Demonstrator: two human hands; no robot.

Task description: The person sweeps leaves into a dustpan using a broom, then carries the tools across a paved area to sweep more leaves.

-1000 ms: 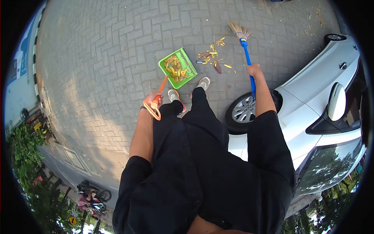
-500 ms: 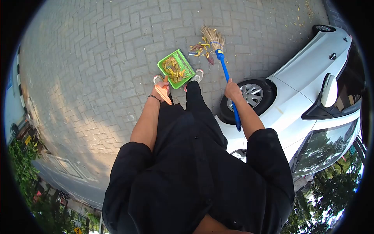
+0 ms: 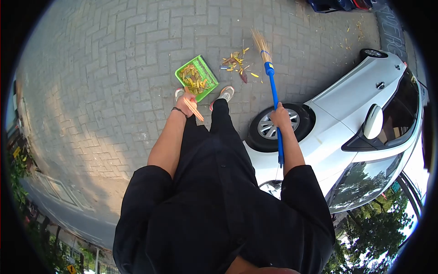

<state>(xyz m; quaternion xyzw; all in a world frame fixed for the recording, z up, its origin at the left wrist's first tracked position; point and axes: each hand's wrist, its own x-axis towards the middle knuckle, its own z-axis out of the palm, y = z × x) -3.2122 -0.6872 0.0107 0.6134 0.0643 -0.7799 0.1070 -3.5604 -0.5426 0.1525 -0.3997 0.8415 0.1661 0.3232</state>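
Observation:
My left hand (image 3: 186,104) is closed round the orange handle of a green dustpan (image 3: 209,94), which lies by my shoes with yellow and brown leaves (image 3: 193,78) in it. A blue-handled broom (image 3: 274,86) with straw bristles is gripped in my right hand (image 3: 280,117). Its bristles (image 3: 261,42) point away from me, to the right of a small pile of dry leaves (image 3: 235,61). That pile sits on the paving just beyond the dustpan's far right corner.
A white car (image 3: 337,105) stands close on my right, its front wheel (image 3: 279,127) beside the broom handle. Grey brick paving (image 3: 114,59) spreads ahead and left. More scattered leaves (image 3: 358,34) lie farther off at the upper right, near a dark vehicle (image 3: 335,4).
The broom has swung right, away from the leaf pile, and its bristles no longer touch the leaves. My left hand keeps the dustpan in about the same place while the view has turned slightly.

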